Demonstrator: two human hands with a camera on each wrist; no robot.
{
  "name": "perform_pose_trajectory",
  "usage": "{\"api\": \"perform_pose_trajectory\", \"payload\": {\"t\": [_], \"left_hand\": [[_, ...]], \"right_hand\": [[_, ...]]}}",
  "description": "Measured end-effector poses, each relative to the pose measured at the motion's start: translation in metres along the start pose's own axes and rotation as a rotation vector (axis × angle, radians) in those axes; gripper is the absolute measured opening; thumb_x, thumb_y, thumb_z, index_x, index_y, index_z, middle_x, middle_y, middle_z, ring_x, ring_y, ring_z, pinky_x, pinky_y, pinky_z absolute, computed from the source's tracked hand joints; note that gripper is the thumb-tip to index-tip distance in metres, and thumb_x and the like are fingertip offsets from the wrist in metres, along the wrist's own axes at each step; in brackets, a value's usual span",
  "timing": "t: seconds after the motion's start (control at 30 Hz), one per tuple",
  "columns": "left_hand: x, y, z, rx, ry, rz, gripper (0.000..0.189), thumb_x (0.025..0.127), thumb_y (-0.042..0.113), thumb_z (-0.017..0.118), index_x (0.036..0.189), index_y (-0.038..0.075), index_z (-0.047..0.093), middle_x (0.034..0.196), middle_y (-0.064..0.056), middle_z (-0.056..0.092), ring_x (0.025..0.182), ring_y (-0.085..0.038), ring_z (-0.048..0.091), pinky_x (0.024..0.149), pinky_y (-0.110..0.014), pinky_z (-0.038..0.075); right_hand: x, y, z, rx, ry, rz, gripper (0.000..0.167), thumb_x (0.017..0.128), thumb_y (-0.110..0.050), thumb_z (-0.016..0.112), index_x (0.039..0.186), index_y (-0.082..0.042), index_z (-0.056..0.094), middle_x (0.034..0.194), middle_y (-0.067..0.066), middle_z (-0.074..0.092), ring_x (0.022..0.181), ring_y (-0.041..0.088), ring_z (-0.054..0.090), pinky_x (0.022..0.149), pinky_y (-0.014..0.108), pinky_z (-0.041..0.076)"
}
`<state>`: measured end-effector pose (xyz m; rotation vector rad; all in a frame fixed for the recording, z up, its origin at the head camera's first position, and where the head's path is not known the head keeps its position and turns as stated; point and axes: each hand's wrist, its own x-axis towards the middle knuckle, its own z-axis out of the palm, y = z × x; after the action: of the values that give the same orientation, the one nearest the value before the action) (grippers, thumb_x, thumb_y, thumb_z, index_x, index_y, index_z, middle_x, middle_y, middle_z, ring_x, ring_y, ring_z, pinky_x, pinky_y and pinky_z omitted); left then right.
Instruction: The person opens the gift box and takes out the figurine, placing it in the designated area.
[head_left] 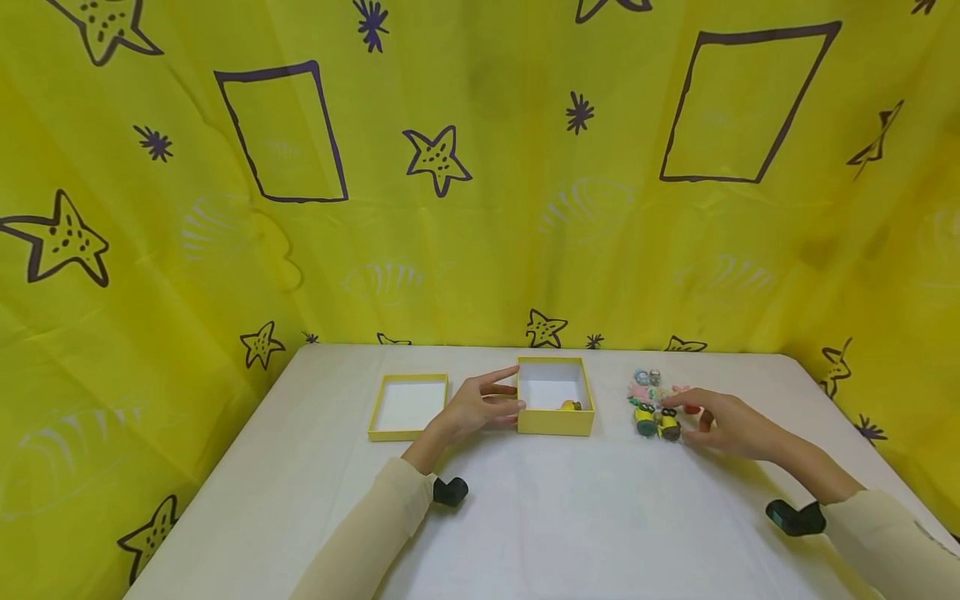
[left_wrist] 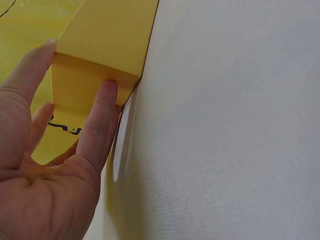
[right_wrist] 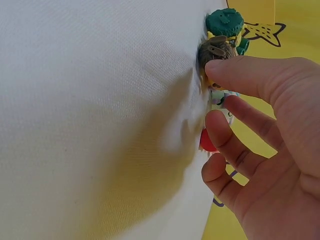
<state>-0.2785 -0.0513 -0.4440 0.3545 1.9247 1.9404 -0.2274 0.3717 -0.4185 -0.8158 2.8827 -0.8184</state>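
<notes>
A yellow open-topped box (head_left: 555, 422) with a white inside stands near the back of the table. One small yellow-and-brown figurine (head_left: 572, 406) lies in it. My left hand (head_left: 477, 406) rests its fingertips against the box's left side, fingers extended in the left wrist view. To the right lies a cluster of small figurines, among them a yellow one with a green base (head_left: 645, 419) and a yellow one with a brown base (head_left: 670, 425). Right beside the cluster is my right hand (head_left: 731, 425), fingers loosely bent, its thumb at the brown-based figurine (right_wrist: 215, 52); nothing is gripped.
A shallow yellow lid (head_left: 408, 407), white inside, lies left of the box. Pink, blue and red pieces (head_left: 642, 392) make up the rest of the cluster. A yellow patterned curtain (head_left: 480, 250) hangs behind the white-covered table (head_left: 540, 517).
</notes>
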Motion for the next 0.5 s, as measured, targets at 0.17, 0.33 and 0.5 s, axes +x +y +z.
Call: {"api": "perform_pose_trajectory", "payload": {"t": [0.17,0.33,0.5], "left_hand": [[0.001,0.0,0.0,0.011,0.002,0.0,0.075,0.089,0.004,0.081,0.155,0.017,0.048,0.138,-0.019,0.058,0.107,-0.023,0.069,0.087,-0.039,0.062],[0.001,0.0,-0.002,0.026,0.0,-0.006,0.075,0.089,0.007,0.081,0.155,0.018,0.048,0.138,-0.018,0.058,0.107,-0.023,0.069,0.087,-0.038,0.062],[0.001,0.0,-0.001,0.03,0.002,-0.007,0.075,0.089,0.007,0.081,0.155,0.018,0.048,0.138,-0.017,0.058,0.106,-0.023,0.069,0.087,-0.037,0.062]], "right_hand": [[0.0,-0.002,-0.003,-0.011,0.003,-0.01,0.05,0.085,-0.006,0.082,0.132,-0.003,0.064,0.106,0.007,0.062,0.072,0.005,0.051,0.058,0.022,0.047],[0.002,-0.006,-0.008,-0.03,-0.004,-0.024,0.051,0.085,-0.01,0.084,0.132,-0.002,0.064,0.111,0.01,0.065,0.075,0.006,0.052,0.06,0.022,0.049],[0.006,-0.012,-0.019,-0.049,-0.002,-0.08,0.051,0.086,-0.009,0.083,0.132,0.0,0.063,0.117,0.016,0.066,0.075,0.004,0.053,0.06,0.022,0.052]]}}
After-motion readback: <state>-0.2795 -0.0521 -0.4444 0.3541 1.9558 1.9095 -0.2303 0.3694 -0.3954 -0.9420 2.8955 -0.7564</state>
